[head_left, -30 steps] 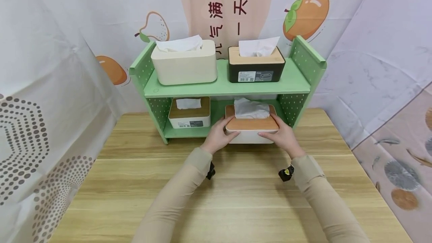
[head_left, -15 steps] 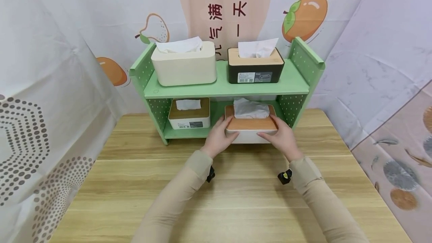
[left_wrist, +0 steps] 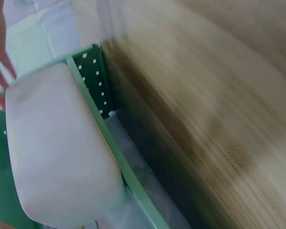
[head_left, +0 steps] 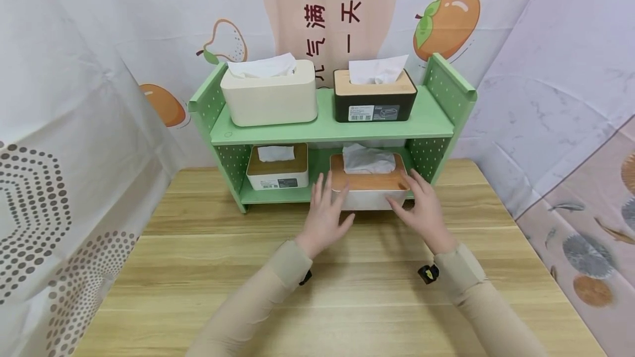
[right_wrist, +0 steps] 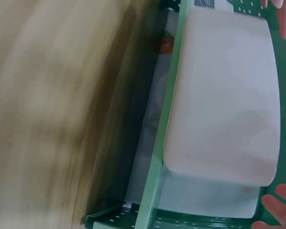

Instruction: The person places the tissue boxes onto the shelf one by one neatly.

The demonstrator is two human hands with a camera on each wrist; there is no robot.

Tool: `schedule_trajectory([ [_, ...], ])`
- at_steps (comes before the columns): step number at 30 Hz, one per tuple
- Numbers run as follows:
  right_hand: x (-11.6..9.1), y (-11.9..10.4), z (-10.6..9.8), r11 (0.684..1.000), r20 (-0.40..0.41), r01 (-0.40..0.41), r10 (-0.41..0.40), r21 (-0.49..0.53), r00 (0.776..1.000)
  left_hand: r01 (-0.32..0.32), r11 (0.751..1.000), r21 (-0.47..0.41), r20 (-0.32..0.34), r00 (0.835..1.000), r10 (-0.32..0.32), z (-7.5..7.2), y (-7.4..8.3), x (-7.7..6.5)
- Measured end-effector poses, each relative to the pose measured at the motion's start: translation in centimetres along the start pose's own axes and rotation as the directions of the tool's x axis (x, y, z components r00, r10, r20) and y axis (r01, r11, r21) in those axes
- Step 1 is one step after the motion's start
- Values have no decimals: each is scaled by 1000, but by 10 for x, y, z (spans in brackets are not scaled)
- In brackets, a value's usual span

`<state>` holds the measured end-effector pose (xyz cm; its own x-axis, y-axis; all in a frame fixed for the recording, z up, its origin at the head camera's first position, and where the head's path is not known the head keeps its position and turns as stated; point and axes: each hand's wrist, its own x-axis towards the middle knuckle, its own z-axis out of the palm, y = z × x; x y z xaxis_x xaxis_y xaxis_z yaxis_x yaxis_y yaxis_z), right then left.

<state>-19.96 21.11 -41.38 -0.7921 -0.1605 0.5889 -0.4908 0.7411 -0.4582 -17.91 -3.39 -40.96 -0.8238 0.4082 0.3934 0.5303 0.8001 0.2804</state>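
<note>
A white tissue box [head_left: 369,182] with an orange-brown wooden lid and a tissue sticking up stands on the right of the lower shelf. In both wrist views its white front face [left_wrist: 62,148] overhangs the shelf's front edge slightly. My left hand [head_left: 324,216], fingers spread, is in front of the box's left front corner. At the right front corner is my right hand [head_left: 424,214], its fingers loosely extended and its thumb in front of the box face. Neither hand grips anything. In the right wrist view, fingertips of the right hand [right_wrist: 281,207] show beside the box.
The green two-tier rack [head_left: 332,139] stands at the back of the wooden table [head_left: 347,302]. On its upper shelf are a cream tissue box [head_left: 270,98] and a black one with a wooden lid [head_left: 375,101]. A smaller white box with a brown lid [head_left: 278,169] sits lower left.
Both hands have let go of the white tissue box and drawn back from its sides towards the front. Their fingers have straightened. The box stays in place on the lower shelf.
</note>
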Motion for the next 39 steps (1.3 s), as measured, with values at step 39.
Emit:
schedule_trajectory([
  [39, -42, -4, 22, 951, 388, 32, 95, -309, 917, 32, 959, 281, 168, 982, -82, 31, -6, -12],
])
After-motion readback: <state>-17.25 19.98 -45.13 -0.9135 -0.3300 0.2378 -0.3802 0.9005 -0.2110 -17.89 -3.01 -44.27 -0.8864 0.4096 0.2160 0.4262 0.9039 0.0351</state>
